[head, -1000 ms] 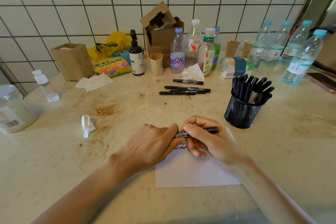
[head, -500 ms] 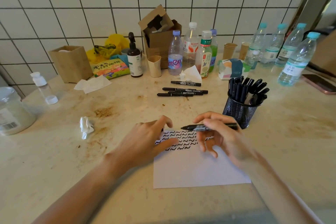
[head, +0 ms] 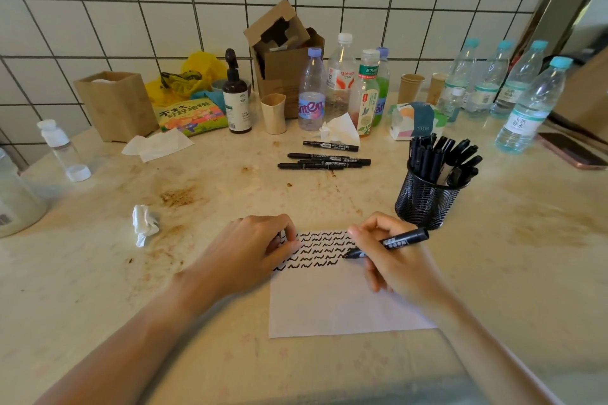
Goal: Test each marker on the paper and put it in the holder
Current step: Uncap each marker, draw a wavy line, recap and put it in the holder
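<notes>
A: What are the hands doing?
B: The right hand (head: pixel 394 260) pinches a marker (head: pixel 388 245), its tip on the paper (head: pixel 329 302) by the last squiggle row. The left hand (head: pixel 250 253) rests curled on the paper's top left corner; whether it grips anything, I cannot tell.
A: And the holder (head: pixel 424 204)?
B: Just beyond the paper's right corner, full of markers. Four loose markers (head: pixel 324 158) lie farther back from the paper.

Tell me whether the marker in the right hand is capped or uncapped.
Uncapped. The marker in the right hand shows a bare tip at the paper, by the squiggles. Where its cap is, cannot tell.
</notes>
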